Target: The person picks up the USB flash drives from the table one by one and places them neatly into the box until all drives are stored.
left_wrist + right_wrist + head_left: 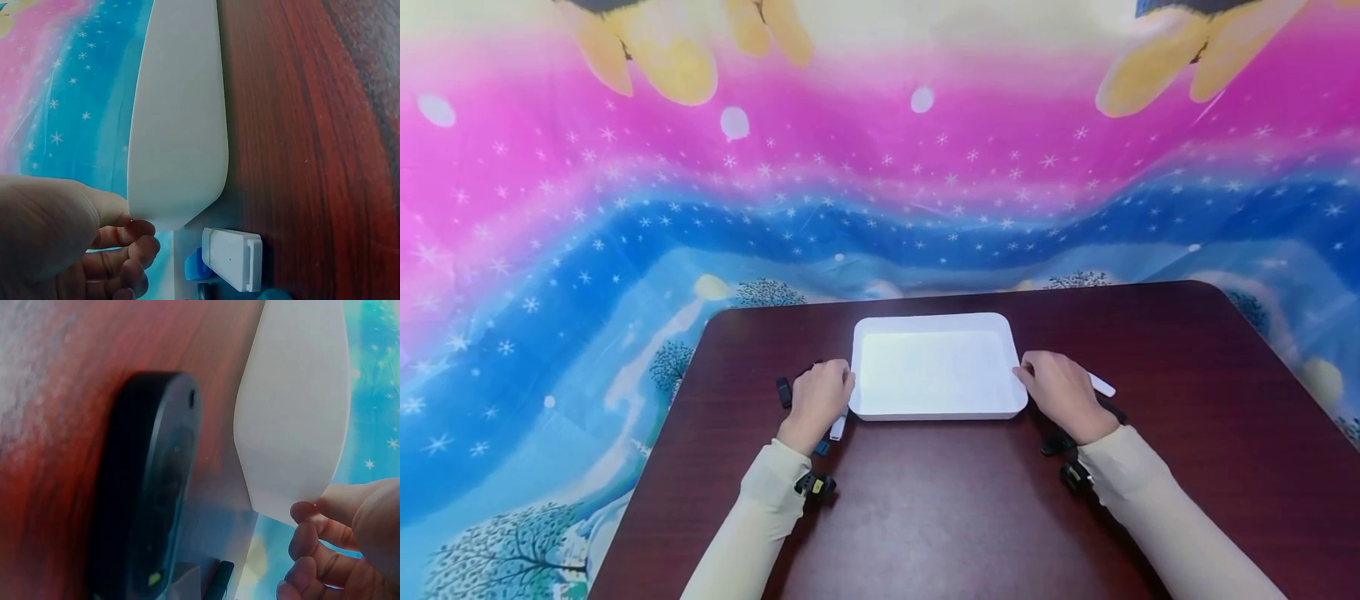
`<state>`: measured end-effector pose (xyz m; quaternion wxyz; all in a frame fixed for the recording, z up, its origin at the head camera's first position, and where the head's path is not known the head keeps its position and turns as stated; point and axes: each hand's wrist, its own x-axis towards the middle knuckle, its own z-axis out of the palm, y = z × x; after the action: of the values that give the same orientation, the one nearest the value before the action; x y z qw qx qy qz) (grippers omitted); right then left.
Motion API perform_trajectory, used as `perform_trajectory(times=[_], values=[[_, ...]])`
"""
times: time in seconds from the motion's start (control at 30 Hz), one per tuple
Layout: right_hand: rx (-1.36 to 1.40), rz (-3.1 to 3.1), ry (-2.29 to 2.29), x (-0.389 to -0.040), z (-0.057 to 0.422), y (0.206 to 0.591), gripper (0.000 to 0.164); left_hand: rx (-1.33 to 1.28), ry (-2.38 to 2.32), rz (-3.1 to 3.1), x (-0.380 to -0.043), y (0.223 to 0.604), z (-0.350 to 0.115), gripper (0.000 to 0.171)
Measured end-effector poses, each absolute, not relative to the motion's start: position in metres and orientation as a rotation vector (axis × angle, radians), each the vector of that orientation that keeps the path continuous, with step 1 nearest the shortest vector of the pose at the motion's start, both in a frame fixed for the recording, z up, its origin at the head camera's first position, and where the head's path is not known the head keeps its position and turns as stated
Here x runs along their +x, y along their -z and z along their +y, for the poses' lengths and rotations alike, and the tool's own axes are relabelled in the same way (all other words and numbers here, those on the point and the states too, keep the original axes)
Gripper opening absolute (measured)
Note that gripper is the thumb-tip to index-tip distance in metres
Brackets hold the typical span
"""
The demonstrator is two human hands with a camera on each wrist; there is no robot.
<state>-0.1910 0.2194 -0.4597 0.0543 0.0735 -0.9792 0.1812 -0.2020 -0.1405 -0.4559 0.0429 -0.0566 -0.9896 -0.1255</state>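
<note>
A white rectangular tray (938, 375) lies between the two hands toward the far side of the table, with nothing visible in it. The left hand (820, 395) pinches its left rim between thumb and curled fingers. On the opposite short side, the right hand (1062, 392) grips the rim in the same way. Both wrist views show the tray's outer side wall (178, 112) close above the tabletop; whether its base touches the wood I cannot tell. Beside the left hand lie a small white plastic block (234, 257) and a blue piece (197, 265).
The dark reddish-brown table (917, 517) backs onto a printed curtain (880, 167). Left of the tray is a small black object (784, 392). Near the right hand are a white strip-shaped object (1102, 384) and a black, rounded, elongated device (147, 487).
</note>
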Motion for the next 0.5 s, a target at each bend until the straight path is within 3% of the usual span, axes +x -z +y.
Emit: perform_trajectory(times=[0.23,0.5], values=[[0.237,-2.976,-0.573,-0.192,0.22,0.457,0.023,-0.188,0.397,-3.013,-0.201,0.456,-0.142,0.035],[0.18,-2.987,-0.686,-0.192,0.228,0.443,0.032,-0.176,0.449,-2.971,-0.199,0.451,-0.146,0.028]])
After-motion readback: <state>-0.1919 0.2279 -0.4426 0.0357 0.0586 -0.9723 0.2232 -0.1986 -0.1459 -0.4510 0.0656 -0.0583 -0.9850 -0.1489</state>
